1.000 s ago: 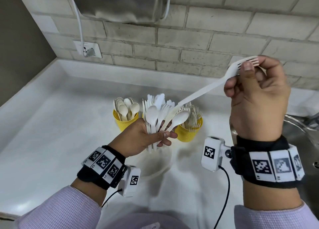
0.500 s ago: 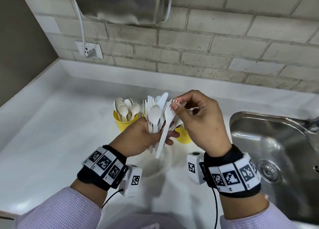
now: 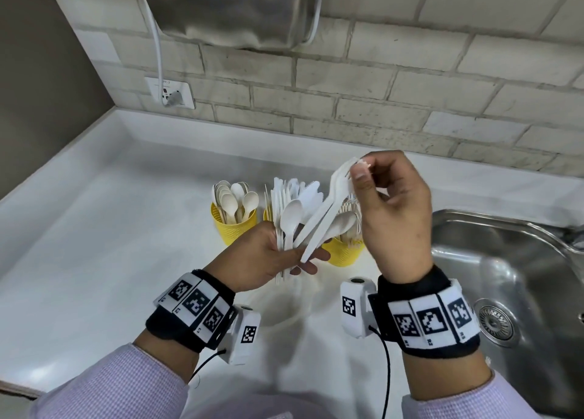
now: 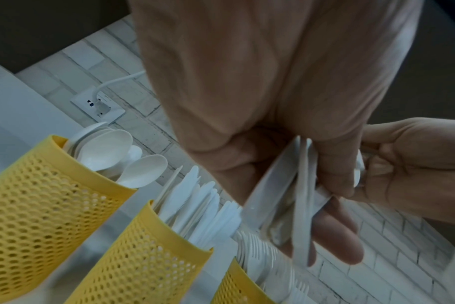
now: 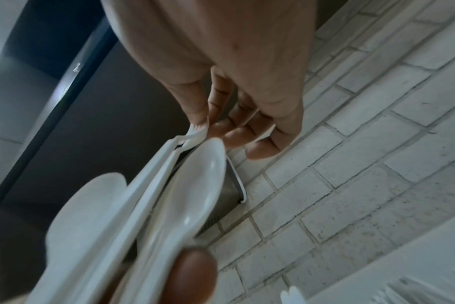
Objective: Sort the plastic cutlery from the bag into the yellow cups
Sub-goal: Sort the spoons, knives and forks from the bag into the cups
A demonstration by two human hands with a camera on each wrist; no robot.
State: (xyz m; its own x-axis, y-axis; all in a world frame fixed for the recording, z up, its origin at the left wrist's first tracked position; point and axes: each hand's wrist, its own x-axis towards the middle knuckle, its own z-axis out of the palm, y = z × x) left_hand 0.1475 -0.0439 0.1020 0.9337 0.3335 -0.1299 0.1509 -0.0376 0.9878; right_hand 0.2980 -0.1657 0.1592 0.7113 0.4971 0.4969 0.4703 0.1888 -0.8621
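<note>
My left hand [image 3: 297, 257] grips a bundle of white plastic cutlery [image 3: 288, 221] upright over the counter, spoons and knives showing; the handles [image 4: 300, 205] run through its curled fingers. My right hand [image 3: 358, 170] pinches the tines of a white fork [image 3: 325, 211], whose handle still slants down into the bundle. Thumb and forefinger [image 5: 198, 115] meet on the fork head [image 5: 195, 133]. Behind the hands stand three yellow mesh cups: the left [image 3: 234, 229] [image 4: 39, 195] holds spoons, the middle [image 4: 143, 257] knives, the right [image 3: 343, 254] [image 4: 237, 288] forks.
A steel sink [image 3: 505, 260] with its drain [image 3: 493, 322] lies right of the cups. The white counter [image 3: 110, 244] ends at a brick wall [image 3: 410, 102] with an outlet [image 3: 170, 94], a plugged cord and a metal dispenser [image 3: 237, 7] above.
My right hand came down from high on the right with one fork, reached the bundle, pinched a fork there and now lifts it up and right. The left hand stayed put.
</note>
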